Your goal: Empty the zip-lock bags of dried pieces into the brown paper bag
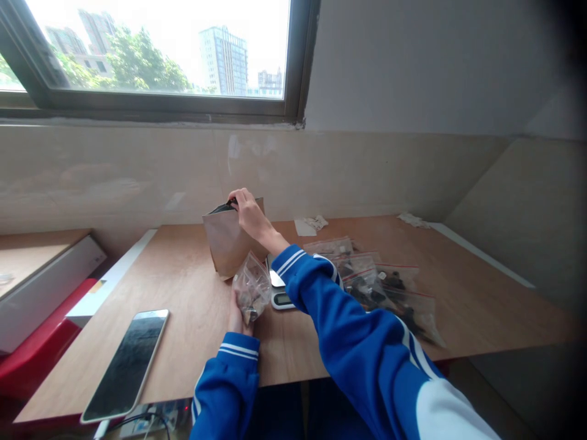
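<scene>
A brown paper bag stands upright on the wooden table, its dark-lined mouth open at the top. My right hand pinches the bag's top rim. My left hand sits below and in front of it, gripping a small clear plastic bag with dark pieces inside. Behind that clear bag lies a small digital scale, partly hidden by my right sleeve.
Several clear zip bags with dark contents lie at the right of the scale. A smartphone lies face up at the front left. Crumpled paper scraps rest by the wall. A white box and a red item sit left of the table.
</scene>
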Motion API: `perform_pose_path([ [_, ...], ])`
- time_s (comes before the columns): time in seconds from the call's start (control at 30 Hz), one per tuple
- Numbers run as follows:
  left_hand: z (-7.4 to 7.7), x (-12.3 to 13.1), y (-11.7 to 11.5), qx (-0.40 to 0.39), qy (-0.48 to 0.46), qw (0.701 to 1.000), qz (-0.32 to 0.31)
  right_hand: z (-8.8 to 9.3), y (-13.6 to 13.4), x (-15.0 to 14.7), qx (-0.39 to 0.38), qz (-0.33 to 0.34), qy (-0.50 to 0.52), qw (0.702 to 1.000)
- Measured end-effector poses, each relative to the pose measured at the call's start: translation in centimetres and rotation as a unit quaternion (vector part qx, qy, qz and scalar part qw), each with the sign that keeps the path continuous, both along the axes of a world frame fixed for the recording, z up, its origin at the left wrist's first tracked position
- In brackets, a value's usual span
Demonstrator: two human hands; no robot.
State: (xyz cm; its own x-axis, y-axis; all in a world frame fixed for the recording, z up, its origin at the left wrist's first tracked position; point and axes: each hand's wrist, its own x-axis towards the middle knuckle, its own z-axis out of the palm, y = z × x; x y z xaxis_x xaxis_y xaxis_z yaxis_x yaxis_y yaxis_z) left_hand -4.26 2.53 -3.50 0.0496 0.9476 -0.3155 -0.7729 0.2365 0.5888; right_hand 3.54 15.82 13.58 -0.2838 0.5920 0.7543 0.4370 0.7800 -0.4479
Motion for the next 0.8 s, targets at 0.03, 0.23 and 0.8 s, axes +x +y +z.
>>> perform_pose_path([
  [0.03,-0.1,0.0,0.0,0.005,0.001,1.0,0.0,-0.4,0.1,0.0,-0.002,0.007,0.002,1.0],
  [0.23,0.0,0.2,0.0,-0.011,0.005,1.0,0.001,-0.4,0.1,0.5,-0.009,0.054,0.006,0.999],
  [0.8,-0.5,-0.1,-0.1,-0.045,0.004,0.999,-0.017,1.5,-3.3,-0.1,-0.109,-0.084,-0.163,0.977],
])
